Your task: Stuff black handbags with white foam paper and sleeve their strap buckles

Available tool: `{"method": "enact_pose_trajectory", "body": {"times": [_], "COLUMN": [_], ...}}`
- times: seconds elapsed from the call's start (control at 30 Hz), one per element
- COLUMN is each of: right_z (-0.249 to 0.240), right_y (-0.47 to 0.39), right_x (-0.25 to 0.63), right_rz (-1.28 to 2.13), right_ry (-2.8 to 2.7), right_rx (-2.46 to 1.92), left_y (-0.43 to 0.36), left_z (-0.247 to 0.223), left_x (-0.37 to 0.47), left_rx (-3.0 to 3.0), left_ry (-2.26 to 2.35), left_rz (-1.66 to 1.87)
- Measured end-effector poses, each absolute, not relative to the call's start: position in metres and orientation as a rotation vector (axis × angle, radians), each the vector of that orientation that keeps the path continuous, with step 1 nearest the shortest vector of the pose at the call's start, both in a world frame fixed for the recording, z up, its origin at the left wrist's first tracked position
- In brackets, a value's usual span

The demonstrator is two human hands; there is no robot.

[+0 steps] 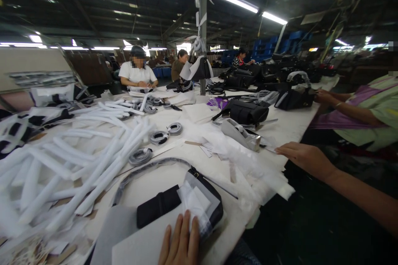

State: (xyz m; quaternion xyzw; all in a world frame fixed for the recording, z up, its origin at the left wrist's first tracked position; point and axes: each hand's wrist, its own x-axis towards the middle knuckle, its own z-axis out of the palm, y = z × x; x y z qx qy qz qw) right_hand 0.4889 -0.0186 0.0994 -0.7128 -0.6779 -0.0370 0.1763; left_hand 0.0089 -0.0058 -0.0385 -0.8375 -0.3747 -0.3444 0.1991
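Observation:
My left hand (182, 240) lies flat, fingers stretched, on a white paper sheet (146, 236) at the front of the table. Partly under that sheet lies a black handbag (214, 190), its curved strap (124, 182) wrapped in grey film. A flat black wallet-like piece (158, 207) and a folded white tissue bundle (195, 201) rest against the bag. Out to the right, past the table edge, my right hand (306, 159) has its fingers closed on a thin pale strip (270, 149). That strip reaches toward a clear-wrapped piece (239, 134); its kind is not clear.
White foam tubes (102, 169) pile up on the left. Several coiled grey-wrapped straps (140, 156) lie mid-table. A black bag (245, 112) and crumpled white sheeting (248, 161) are farther right. A metal post (202, 29) rises behind. Co-workers sit around; one (367, 107) handles a bag at right.

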Motion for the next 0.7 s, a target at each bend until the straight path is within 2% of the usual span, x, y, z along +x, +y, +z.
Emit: {"method": "enact_pose_trajectory", "body": {"times": [0.17, 0.27, 0.33, 0.5, 0.6, 0.7], "right_z": [0.148, 0.166, 0.174, 0.183, 0.176, 0.161], "right_y": [-0.027, -0.022, -0.016, 0.016, 0.049, 0.085], "right_x": [0.43, 0.379, 0.344, 0.273, 0.244, 0.222], "right_rz": [-0.251, -0.246, -0.054, 0.68, 0.85, 0.868], "right_ry": [-2.552, -2.729, -2.775, -2.743, -2.765, -2.879], "right_rx": [-1.478, -1.133, -1.005, -0.87, -0.775, -0.723], "left_y": [-0.014, -0.021, -0.025, -0.031, -0.033, -0.033], "left_z": [-0.031, -0.018, -0.01, 0.002, 0.003, 0.0], "left_x": [0.009, 0.009, 0.01, 0.013, 0.015, 0.016], "left_rx": [-2.405, -2.449, -2.449, -2.449, -2.45, -2.431], "left_ry": [-1.112, -1.18, -1.206, -1.254, -1.284, -1.323], "left_rz": [-0.887, -0.838, -0.804, -0.729, -0.71, -0.71]}}
